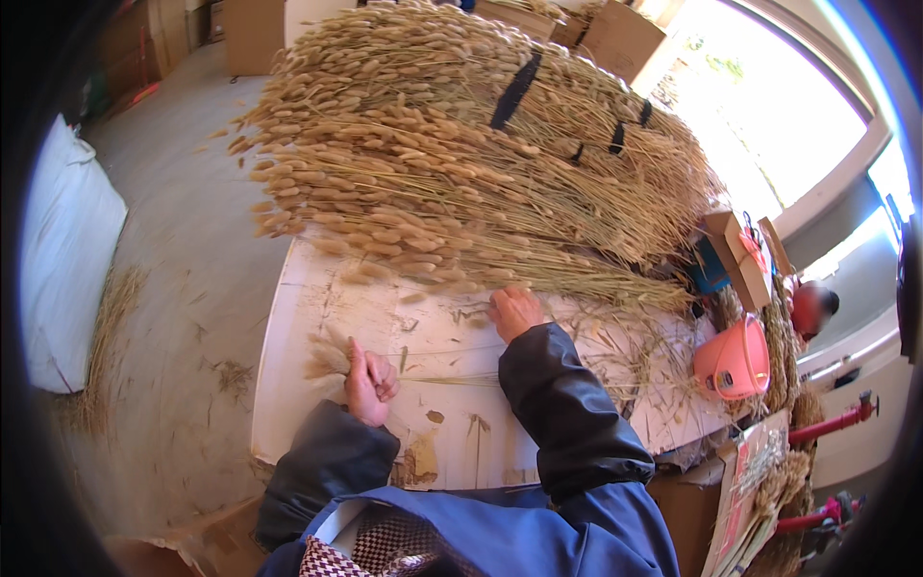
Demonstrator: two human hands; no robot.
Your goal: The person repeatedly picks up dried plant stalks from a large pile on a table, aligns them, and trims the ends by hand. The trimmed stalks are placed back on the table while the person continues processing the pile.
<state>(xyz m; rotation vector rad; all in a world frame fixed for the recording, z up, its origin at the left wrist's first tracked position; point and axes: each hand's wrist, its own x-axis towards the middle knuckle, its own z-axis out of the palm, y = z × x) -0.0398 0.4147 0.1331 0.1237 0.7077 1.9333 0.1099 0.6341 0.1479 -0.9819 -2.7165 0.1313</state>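
Observation:
My left hand (371, 381) is closed around the stems of a small bunch of dried bunny tail grass (328, 357), whose fluffy heads stick out to the left and whose thin stems run right across the white tabletop (433, 461). At the near edge of a large heap of dried bunny tail grass (404, 159) is my right hand (515, 311), its fingertips by the lowest seed heads; whether it holds a stem cannot be told. Black bands (515, 90) tie bundles at the back of the heap. Both forearms wear dark sleeve covers.
A pink bucket (730, 359) stands at the table's right end, near a small cardboard box (741, 263). Loose stem scraps (642, 353) litter the right side. A white sack (68, 260) is on the floor at left. Beyond the bucket, part of a person (811, 309) shows.

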